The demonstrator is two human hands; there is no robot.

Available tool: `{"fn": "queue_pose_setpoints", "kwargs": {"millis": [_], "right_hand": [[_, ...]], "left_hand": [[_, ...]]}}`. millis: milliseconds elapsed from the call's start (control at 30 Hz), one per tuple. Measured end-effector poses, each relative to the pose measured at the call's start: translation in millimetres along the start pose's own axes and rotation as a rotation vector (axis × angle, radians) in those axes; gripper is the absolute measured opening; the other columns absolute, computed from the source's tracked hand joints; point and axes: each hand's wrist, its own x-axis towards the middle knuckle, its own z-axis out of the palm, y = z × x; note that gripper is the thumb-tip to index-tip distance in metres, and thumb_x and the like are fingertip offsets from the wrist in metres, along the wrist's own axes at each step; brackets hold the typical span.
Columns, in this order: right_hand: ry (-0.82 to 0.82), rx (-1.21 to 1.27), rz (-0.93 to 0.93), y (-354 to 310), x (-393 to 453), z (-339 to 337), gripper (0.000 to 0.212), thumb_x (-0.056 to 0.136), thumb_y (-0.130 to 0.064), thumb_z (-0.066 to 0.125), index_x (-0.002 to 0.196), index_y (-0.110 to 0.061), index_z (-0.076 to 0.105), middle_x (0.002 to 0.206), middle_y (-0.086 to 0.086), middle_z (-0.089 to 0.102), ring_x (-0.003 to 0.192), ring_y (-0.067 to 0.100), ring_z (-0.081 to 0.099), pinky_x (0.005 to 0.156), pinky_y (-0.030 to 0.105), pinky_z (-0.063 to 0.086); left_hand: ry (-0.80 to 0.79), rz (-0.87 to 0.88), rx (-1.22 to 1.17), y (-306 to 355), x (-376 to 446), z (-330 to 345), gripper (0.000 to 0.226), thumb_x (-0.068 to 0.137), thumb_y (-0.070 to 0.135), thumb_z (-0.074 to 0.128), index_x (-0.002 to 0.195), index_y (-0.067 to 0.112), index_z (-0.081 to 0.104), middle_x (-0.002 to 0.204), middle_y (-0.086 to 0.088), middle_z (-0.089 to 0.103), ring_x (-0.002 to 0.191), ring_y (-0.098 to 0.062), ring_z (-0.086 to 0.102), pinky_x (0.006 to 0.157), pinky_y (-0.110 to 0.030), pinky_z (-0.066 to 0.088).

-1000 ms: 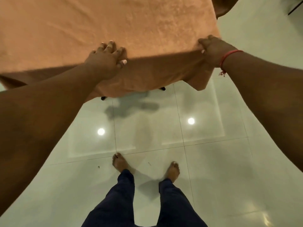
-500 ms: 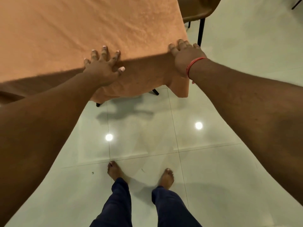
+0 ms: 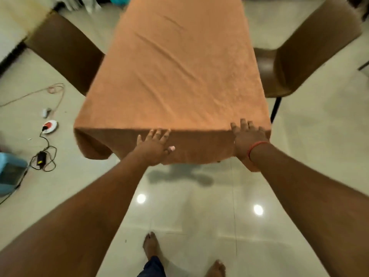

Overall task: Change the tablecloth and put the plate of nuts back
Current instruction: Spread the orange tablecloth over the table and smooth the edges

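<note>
An orange tablecloth (image 3: 175, 72) covers the whole long table and hangs over its near edge, with a few diagonal creases across the top. My left hand (image 3: 153, 145) lies flat with fingers spread on the near edge, around the middle. My right hand (image 3: 246, 138), with a red band at the wrist, presses flat on the cloth near the right front corner. Neither hand holds anything. No plate of nuts is in view.
A brown chair (image 3: 65, 50) stands at the table's left side and another brown chair (image 3: 303, 50) at its right. On the pale tiled floor to the left lie a black cable with adapter (image 3: 41, 158), a white and red round device (image 3: 50, 126) and a blue box (image 3: 10, 172).
The view has lifted from the floor to show the whole table and both chairs. Both hands stay on the near edge, now flattened with fingers spread; the left one sits closer to the middle.
</note>
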Motion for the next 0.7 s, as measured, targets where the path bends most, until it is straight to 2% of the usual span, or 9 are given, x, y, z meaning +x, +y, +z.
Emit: {"fn": "queue_pose_setpoints", "kwargs": {"millis": [167,267,400,500,600,700], "right_hand": [[-0.079,0.093,-0.147,-131,-4,-31,0.070,0.101,-0.039,0.041,0.157,-0.026,0.002,0.165,0.009,-0.008,0.151,0.035,0.000,0.118,0.058,0.012],[-0.089,0.095,-0.209,-219,3,-45,0.073,0.099,-0.047,0.041,0.157,-0.025,0.003,0.165,0.008,-0.006,0.151,0.034,0.003,0.118,0.058,0.014],[-0.107,0.074,-0.238,-336,37,-60,0.074,0.098,-0.050,0.041,0.157,-0.025,0.005,0.165,0.008,-0.003,0.151,0.032,0.006,0.117,0.054,0.017],[-0.094,0.090,-0.232,-414,71,-66,0.072,0.099,-0.048,0.041,0.157,-0.025,0.005,0.165,0.009,-0.001,0.151,0.033,0.007,0.118,0.053,0.017],[-0.080,0.100,-0.204,-463,96,-69,0.068,0.101,-0.043,0.039,0.157,-0.027,0.005,0.165,0.009,-0.001,0.151,0.032,0.005,0.119,0.052,0.015],[-0.109,0.091,-0.171,-491,105,-63,0.064,0.102,-0.039,0.037,0.157,-0.030,0.006,0.165,0.009,-0.002,0.151,0.032,0.003,0.120,0.051,0.013]], "left_hand": [[0.027,-0.152,-0.082,-122,-50,-1,0.075,0.095,0.069,0.023,0.156,0.036,-0.006,0.166,-0.001,-0.010,0.153,-0.027,0.000,0.117,-0.062,0.006],[0.058,-0.177,-0.089,-195,-55,-1,0.074,0.096,0.067,0.024,0.157,0.034,-0.003,0.167,-0.003,-0.006,0.153,-0.027,0.002,0.118,-0.059,0.007],[0.158,-0.103,-0.026,-274,-30,0,0.072,0.098,0.063,0.023,0.158,0.026,0.006,0.166,-0.009,0.004,0.153,-0.030,0.006,0.121,-0.054,0.008],[0.181,-0.022,-0.054,-314,-1,4,0.070,0.100,0.059,0.023,0.158,0.025,0.003,0.166,-0.011,-0.004,0.152,-0.034,-0.001,0.120,-0.053,0.003],[0.182,0.037,-0.055,-338,20,10,0.068,0.102,0.056,0.022,0.157,0.025,-0.002,0.165,-0.011,-0.009,0.152,-0.033,-0.010,0.120,-0.053,-0.003],[0.118,0.074,-0.062,-358,26,19,0.066,0.102,0.054,0.023,0.158,0.025,0.002,0.166,-0.008,-0.007,0.153,-0.029,-0.009,0.122,-0.052,-0.003]]}}
